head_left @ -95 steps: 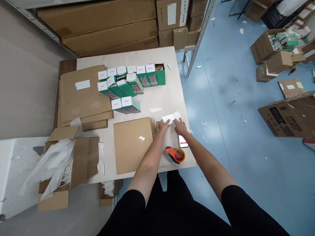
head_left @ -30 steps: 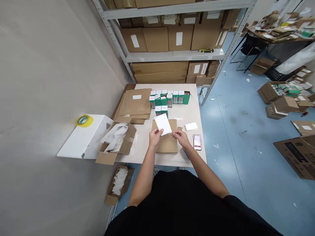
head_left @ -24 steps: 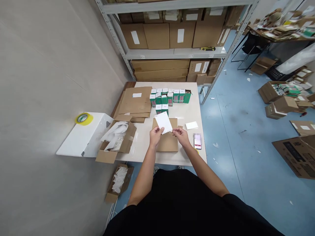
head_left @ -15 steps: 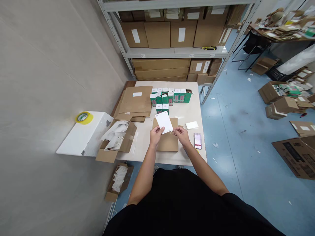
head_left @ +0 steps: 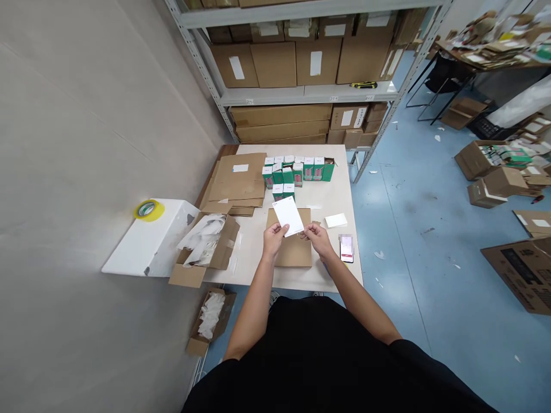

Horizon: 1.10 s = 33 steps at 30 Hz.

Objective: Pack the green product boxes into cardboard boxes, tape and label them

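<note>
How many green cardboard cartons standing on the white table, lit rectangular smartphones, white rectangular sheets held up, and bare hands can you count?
Green cardboard cartons: 13
Lit rectangular smartphone: 1
White rectangular sheet: 1
Bare hands, left hand and right hand: 2
Total: 17

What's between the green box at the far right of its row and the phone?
In the head view, a flat white stack lies on the table between that green box and the phone.
</note>
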Tool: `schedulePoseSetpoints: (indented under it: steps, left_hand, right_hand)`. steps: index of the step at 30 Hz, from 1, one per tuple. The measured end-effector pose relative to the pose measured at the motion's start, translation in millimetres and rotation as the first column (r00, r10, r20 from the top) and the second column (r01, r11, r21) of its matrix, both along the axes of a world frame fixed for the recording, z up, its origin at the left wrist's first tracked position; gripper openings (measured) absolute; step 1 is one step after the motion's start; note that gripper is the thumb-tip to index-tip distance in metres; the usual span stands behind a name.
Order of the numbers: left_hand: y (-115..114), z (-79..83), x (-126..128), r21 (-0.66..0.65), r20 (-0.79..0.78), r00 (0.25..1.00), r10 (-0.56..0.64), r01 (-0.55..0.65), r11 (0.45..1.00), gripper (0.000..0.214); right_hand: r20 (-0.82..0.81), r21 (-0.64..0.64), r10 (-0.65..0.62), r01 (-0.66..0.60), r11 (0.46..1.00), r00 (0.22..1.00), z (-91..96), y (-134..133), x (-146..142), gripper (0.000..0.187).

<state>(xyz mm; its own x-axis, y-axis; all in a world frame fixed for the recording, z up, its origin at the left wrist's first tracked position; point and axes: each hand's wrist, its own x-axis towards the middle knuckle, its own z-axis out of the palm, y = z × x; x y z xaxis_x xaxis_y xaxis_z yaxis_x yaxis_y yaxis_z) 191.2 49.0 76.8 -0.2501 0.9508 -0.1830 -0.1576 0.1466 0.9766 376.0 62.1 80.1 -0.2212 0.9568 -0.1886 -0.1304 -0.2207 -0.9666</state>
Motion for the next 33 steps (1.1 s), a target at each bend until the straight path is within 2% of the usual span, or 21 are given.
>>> schedulePoseSetpoints:
  steps: [2, 4, 5, 7, 9, 11, 13, 18, 21, 26, 29, 31, 33]
  left_hand:
    - [1, -2.9, 3, -0.028, -0.015, 1.0, 0.008, -0.008, 1.0, 0.069]
    - [1, -3.0, 8, -0.016, -0.161, 0.984, 0.08, -0.084, 0.996, 0.084]
    - [0, -1.4, 10, 0.021, -0.253, 0.96, 0.121, -0.12, 0.993, 0.084]
    - [-3, 5.1, 17, 0.106, -0.38, 0.916, 0.128, -0.094, 0.99, 0.059]
    - [-6, 14.7, 23, 0.143, -0.412, 0.911, -0.006, 0.071, 0.987, 0.035]
    - [-9, 24.8, 28, 0.154, -0.401, 0.905, -0.142, 0.219, 0.963, 0.03]
    - [-9, 32.7, 31, 0.183, -0.399, 0.899, -0.179, 0.27, 0.945, 0.029]
    - [-6, 35.7, 32, 0.216, -0.385, 0.921, -0.065, 0.158, 0.963, 0.03]
    - [-4, 28.7, 34, 0.181, -0.3, 0.953, -0.031, 0.089, 0.98, 0.037]
    - [-4, 17.4, 40, 0.179, -0.216, 0.973, -0.084, 0.124, 0.976, 0.062]
    - [-6, 18.6, 44, 0.19, -0.14, 0.977, -0.158, 0.183, 0.964, 0.079]
    - [-8, 23.0, 46, 0.223, -0.129, 0.971, -0.202, 0.227, 0.948, 0.079]
    - [-9, 28.4, 47, 0.239, -0.193, 0.96, -0.202, 0.246, 0.939, 0.064]
  right_hand:
    - [-0.039, 0.001, 0.018, -0.018, 1.0, 0.999, 2.7, -1, 2, 0.034]
    - [-0.078, 0.009, 0.032, -0.031, 0.999, 0.996, 5.0, -3, 3, 0.034]
    - [-0.09, 0.016, 0.035, -0.034, 0.999, 0.995, 5.9, -3, 3, 0.034]
    - [-0.095, 0.031, 0.038, -0.035, 0.999, 0.995, 7.3, -5, 3, 0.034]
    - [-0.072, 0.059, 0.035, -0.031, 0.998, 0.997, 8.5, -5, 4, 0.034]
    - [-0.048, 0.097, 0.031, -0.026, 0.995, 0.998, 9.9, -5, 4, 0.034]
    - [-0.046, 0.135, 0.034, -0.027, 0.99, 0.998, 11.3, -5, 5, 0.032]
    - [-0.065, 0.204, 0.044, -0.03, 0.979, 0.997, 14.3, -4, 8, 0.033]
    - [-0.079, 0.152, 0.041, -0.028, 0.988, 0.996, 17.4, -4, 12, 0.033]
    - [-0.121, 0.065, -0.003, 0.011, 0.998, 0.993, 24.7, -6, 14, 0.034]
    - [-0.141, 0.037, -0.042, 0.048, 0.998, 0.989, 26.7, -8, 10, 0.035]
    - [-0.141, 0.043, -0.07, 0.077, 0.996, 0.987, 26.4, -9, 8, 0.035]
    - [-0.135, 0.064, -0.079, 0.088, 0.994, 0.988, 25.3, -10, 7, 0.035]
